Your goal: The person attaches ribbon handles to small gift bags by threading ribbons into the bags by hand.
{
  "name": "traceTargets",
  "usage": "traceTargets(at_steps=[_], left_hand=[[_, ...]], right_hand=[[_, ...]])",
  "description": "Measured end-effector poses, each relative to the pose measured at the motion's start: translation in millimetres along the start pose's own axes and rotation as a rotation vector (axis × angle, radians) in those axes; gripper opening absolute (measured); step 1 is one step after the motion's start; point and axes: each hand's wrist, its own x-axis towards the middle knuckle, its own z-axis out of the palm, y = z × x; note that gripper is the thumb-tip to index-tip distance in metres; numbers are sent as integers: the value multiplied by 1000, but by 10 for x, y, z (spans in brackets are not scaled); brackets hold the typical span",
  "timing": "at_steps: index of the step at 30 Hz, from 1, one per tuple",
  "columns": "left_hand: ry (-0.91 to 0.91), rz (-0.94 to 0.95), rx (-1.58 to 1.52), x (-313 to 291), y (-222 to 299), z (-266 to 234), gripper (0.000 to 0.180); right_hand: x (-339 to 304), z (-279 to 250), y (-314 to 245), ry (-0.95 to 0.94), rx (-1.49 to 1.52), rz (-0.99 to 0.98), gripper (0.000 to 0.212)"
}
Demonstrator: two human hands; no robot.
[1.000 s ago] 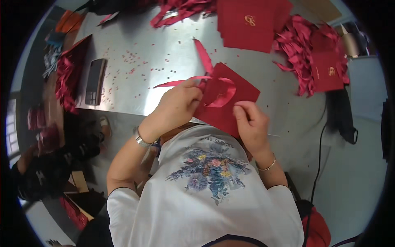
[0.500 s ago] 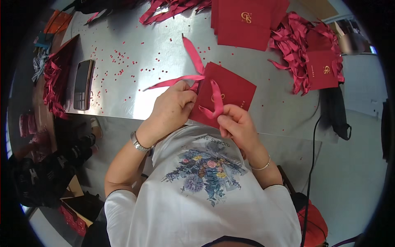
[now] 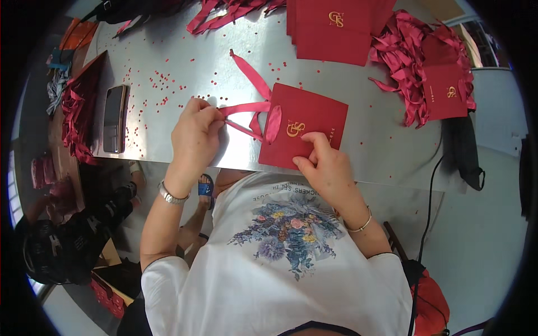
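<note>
A small dark-red paper gift bag (image 3: 319, 109) with a gold emblem lies flat and slightly turned near the table's front edge. My left hand (image 3: 196, 134) is closed at the left of the bag, its fingertips pinching a pink-red ribbon (image 3: 245, 107) stretched from the bag's upper side. Part of that ribbon loops over the bag's face, and another tail points away to the far left. Lying over the bag's lower right part is my right hand (image 3: 325, 168), thumb and forefinger apart at its face, with nothing visible between them.
Stacked red bags (image 3: 330, 33) are at the far side. Beribboned bags (image 3: 445, 89) pile up at the right, more red ribbons (image 3: 78, 112) at the left. A phone (image 3: 114, 119) lies beside tiny red paper dots on the metal table (image 3: 190, 73). A black cable (image 3: 428, 224) hangs at right.
My left hand has moved left, drawing the ribbon out from the bag. The right hand has let go of the ribbon loop and now rests over the bag, which has turned slightly.
</note>
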Motion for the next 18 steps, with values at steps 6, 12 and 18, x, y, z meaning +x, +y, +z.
traceTargets(at_steps=[6,12,18], left_hand=[[15,-61,-22,67,80,17,5],[0,-116,-290,-83,-23,29,7],[49,-57,-226,-129,12,68,8]], right_hand=[[-19,-13,-4,-31,7,-1,35],[-69,23,19,58,71,-30,25],[210,37,-275,197,-168,-461,26]])
